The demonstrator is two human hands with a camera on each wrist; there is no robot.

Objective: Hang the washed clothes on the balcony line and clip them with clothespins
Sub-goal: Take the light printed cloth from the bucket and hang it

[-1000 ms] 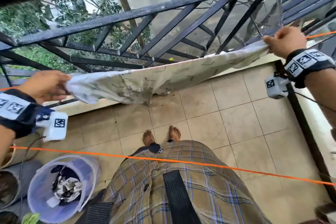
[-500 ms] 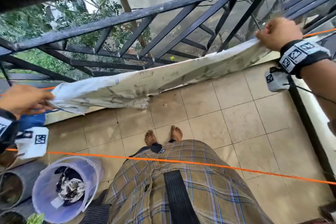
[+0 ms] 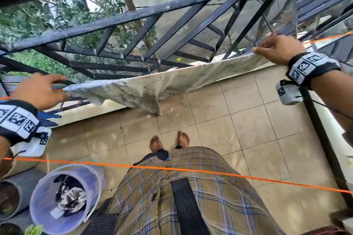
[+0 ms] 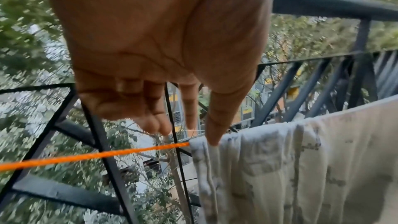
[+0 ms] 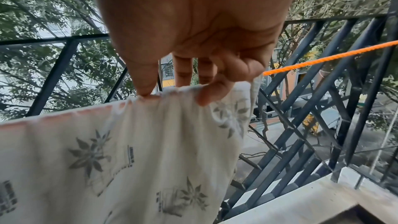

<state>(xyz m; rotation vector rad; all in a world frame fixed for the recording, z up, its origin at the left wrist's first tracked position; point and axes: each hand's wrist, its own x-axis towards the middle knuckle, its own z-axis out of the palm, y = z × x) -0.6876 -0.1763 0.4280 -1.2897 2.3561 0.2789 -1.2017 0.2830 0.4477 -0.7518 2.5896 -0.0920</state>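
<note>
Biggest worry right now is the cloth (image 3: 166, 86) sliding off, because there's no pin on it and none in either hand, so it's only draped over the far orange line (image 4: 90, 156) by the railing (image 3: 133, 15) and nothing holds it there but its own weight. Judging by the sag in the middle, it looks wet and heavy, and one corner hangs lower than the rest — if the two sides aren't even, I'd guess it creeps toward the heavier side once I let go. A gust could finish the job, and past the rail it's a long way down to the street. My left hand (image 3: 41, 91) is at the cloth's left end, fingers mostly loose and spread, with just the thumb tip (image 4: 213, 135) touching the top fold where it meets the line — not really a pinch. My right hand (image 3: 278, 48) is at the right end, thumb and a curled finger nipping the bunched hem (image 5: 172, 94) right on the line. So the cloth runs between my hands along the line, most of it hanging below and toward me. More laundry waits in the bucket (image 3: 38, 206) by my left leg, under the near line (image 3: 210, 171)
</note>
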